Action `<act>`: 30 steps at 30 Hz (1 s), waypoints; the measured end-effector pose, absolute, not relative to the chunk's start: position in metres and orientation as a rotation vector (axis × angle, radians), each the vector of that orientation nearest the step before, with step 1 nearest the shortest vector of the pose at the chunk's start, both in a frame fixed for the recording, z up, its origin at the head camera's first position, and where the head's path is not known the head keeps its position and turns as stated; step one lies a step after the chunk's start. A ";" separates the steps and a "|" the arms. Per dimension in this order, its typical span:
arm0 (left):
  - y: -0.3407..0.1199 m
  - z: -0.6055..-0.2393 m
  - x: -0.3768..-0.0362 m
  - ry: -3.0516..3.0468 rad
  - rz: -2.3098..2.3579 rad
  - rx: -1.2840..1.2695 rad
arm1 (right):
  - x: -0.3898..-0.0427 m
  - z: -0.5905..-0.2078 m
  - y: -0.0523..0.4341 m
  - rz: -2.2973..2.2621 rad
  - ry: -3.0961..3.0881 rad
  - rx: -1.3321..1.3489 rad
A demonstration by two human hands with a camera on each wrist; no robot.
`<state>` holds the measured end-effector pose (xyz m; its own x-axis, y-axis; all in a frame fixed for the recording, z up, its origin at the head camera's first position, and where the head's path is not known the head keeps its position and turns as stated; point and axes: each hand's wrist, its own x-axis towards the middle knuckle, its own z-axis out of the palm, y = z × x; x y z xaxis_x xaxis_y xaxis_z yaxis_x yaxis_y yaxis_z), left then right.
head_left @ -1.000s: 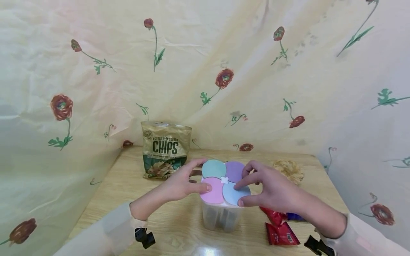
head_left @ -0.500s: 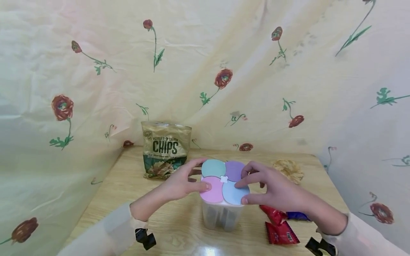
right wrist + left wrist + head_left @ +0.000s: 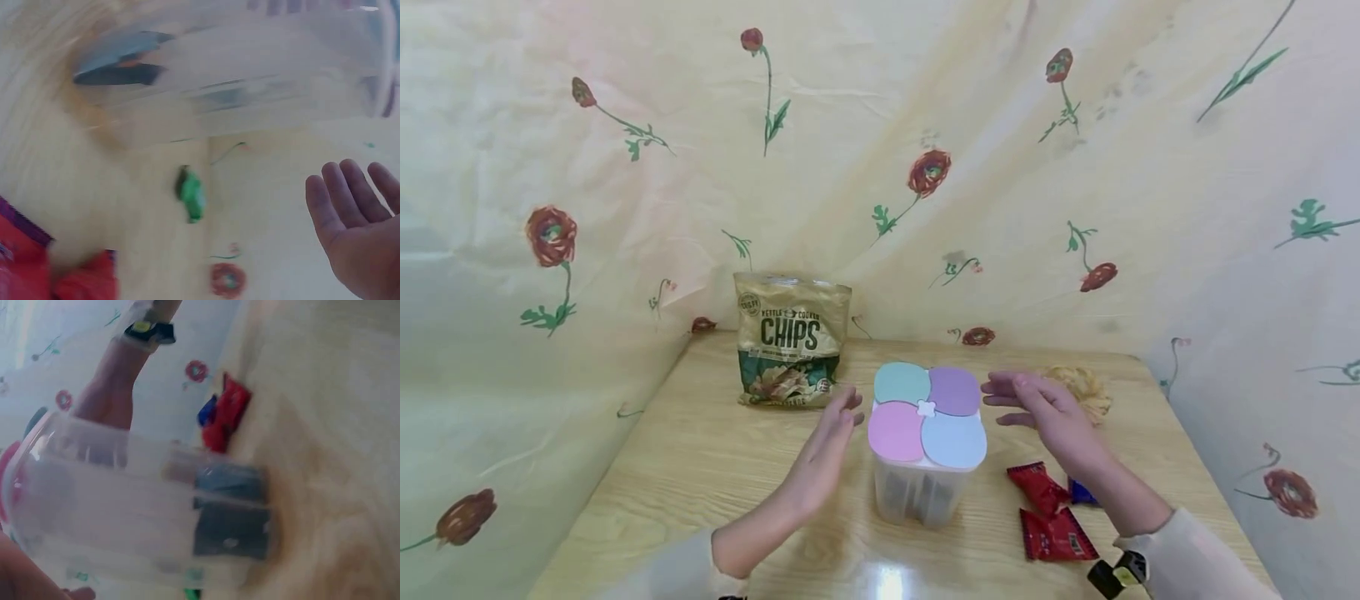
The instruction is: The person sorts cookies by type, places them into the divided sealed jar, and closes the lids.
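Observation:
A clear plastic container [image 3: 917, 492] stands upright on the table, topped by a white lid with pink [image 3: 895, 432], light blue [image 3: 953, 440], green and purple flaps, all lying flat. Dark grey packets [image 3: 231, 512] lie at its bottom in the left wrist view. My left hand [image 3: 816, 471] is just left of the container, fingers extended and apart from it. On the other side, my right hand [image 3: 1056, 421] hovers with loosely bent fingers, holding nothing. In the right wrist view the right hand's fingers [image 3: 350, 194] show a gap to the container wall.
A gold and green chips bag [image 3: 792, 342] stands at the back left. Red packets [image 3: 1054, 533] and a blue packet [image 3: 1082, 493] lie at right. Behind my right hand is a tan ruffled bundle [image 3: 1078, 387]. A small green packet [image 3: 192, 195] shows beyond the container.
Both hands have let go of the container's lid and moved apart, the left hand to the left and the right hand to the right. The container stays in place.

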<state>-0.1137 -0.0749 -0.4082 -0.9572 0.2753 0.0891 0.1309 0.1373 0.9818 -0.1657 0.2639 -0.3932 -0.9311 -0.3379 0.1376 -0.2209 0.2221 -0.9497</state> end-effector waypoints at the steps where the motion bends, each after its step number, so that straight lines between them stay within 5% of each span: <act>1: -0.074 -0.410 -0.109 2.274 1.935 0.391 | -0.167 -0.397 0.263 -1.832 2.331 -0.560; 15: -0.065 -0.420 -0.060 1.904 1.999 0.496 | -0.161 -0.411 0.244 -1.842 1.995 -0.612; 30: -0.070 -0.423 -0.084 1.902 2.021 0.477 | -0.147 -0.412 0.246 -1.848 2.026 -0.579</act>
